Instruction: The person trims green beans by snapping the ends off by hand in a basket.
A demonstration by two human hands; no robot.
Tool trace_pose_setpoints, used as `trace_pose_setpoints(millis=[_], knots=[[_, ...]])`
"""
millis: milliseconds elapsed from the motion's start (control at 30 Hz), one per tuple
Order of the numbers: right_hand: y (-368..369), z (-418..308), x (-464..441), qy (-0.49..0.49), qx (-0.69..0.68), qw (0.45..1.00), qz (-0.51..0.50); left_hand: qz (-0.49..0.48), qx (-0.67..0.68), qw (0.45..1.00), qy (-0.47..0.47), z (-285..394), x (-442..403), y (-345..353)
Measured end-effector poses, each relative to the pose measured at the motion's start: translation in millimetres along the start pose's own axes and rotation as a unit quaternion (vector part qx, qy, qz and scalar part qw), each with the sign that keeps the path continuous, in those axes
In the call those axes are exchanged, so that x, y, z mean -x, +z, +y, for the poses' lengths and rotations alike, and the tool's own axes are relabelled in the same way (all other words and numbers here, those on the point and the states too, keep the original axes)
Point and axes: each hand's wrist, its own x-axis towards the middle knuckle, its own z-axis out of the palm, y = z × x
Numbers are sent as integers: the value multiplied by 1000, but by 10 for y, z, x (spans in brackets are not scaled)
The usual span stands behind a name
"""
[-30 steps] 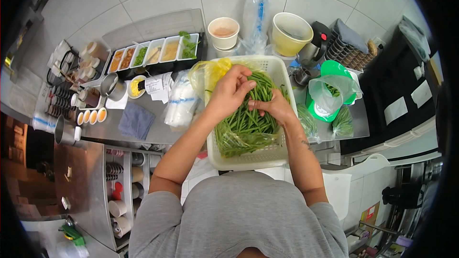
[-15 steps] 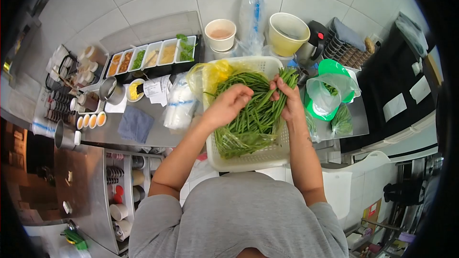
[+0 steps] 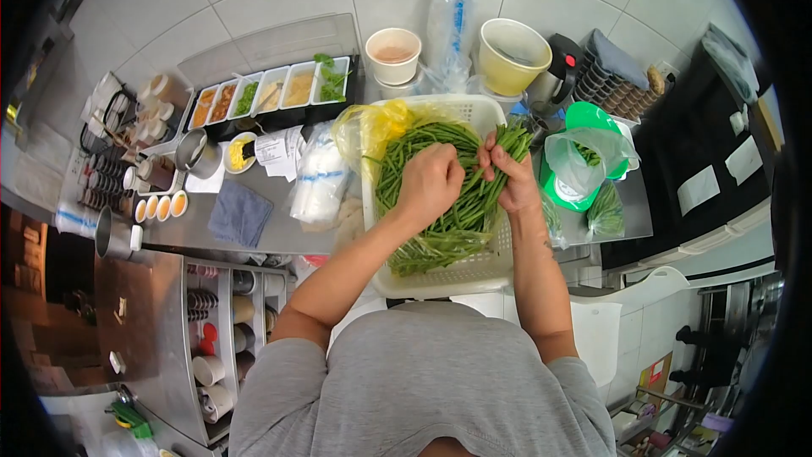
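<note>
A pile of long green beans [image 3: 394, 171] lies in a clear-and-yellow plastic bag [image 3: 376, 123] inside a white perforated basket [image 3: 492, 275]. My right hand [image 3: 511, 176] is closed round a bunch of the beans at the basket's right side, their tips sticking up above the fingers. My left hand [image 3: 431, 186] is curled into a fist just over the pile, left of that bunch. Whatever its fingers hold, if anything, is hidden behind the knuckles.
Right of the basket, a clear bag [image 3: 568, 156] with green pieces sits on a bright green item [image 3: 584, 118]. Behind stand two tubs, an electric kettle [image 3: 554, 72] and a plastic roll. Leftward are a topping tray [image 3: 272, 89], a blue cloth [image 3: 240, 213] and several small cups.
My left hand has moved slightly right, closer to the bunch, and its fingers have curled from a loose pinch into a fist. My right hand keeps its grip on the green beans.
</note>
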Motion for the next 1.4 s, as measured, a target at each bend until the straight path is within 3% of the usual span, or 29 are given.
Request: trace_pose_setpoints(millis=[100, 233, 267, 367, 400, 500, 600, 667, 700, 733, 800, 867, 967, 1067, 1167, 1267, 1400], knots=[[70, -10, 36, -18, -16, 999, -35, 11, 51, 974, -222, -263, -101, 13], [-14, -15, 19, -28, -104, 994, -12, -173, 233, 919, -267, -255, -34, -267], [-39, -18, 0, -27, -122, 992, -2, -230, 235, 908, -260, -179, -32, -355], [-70, -16, -27, -33, -131, 991, -5, -277, 281, 890, -228, -181, 47, -336], [-71, -14, -28, -36, -124, 992, -5, -251, 307, 889, -228, -121, 58, -337], [-53, 0, -25, -37, -114, 993, 1, -177, 124, 957, -196, 75, 45, -372], [31, 36, 10, -22, -40, 999, -9, 19, -51, 997, -46, -55, 94, -106], [200, -22, 75, 4, 40, 999, -26, 28, -50, 991, -123, -188, 85, 3], [204, -15, 78, -10, 16, 1000, -17, 32, -48, 985, -160, -187, 43, 13], [188, -16, 66, -27, -7, 1000, -9, -54, -39, 972, -224, -221, 12, -52], [112, -13, 27, -58, -49, 997, 13, -154, 182, 935, -260, -211, 13, -169], [46, -52, 1, -71, -63, 995, 36, -247, 356, 862, -263, -230, 50, -258], [19, -49, -19, -71, -80, 994, 35, -261, 348, 873, -221, -241, 85, -175], [21, -31, -22, -65, -84, 994, 21, -274, 186, 913, -237, -45, 18, -228], [40, -24, -21, -70, -75, 995, -1, -101, 41, 990, -92, -13, 88, -114], [44, -24, -5, -73, -55, 996, -7, -85, 65, 994, -26, -117, 171, 7], [27, -37, -3, -87, -71, 994, 17, -155, 130, 979, -38, -107, 112, -102]])
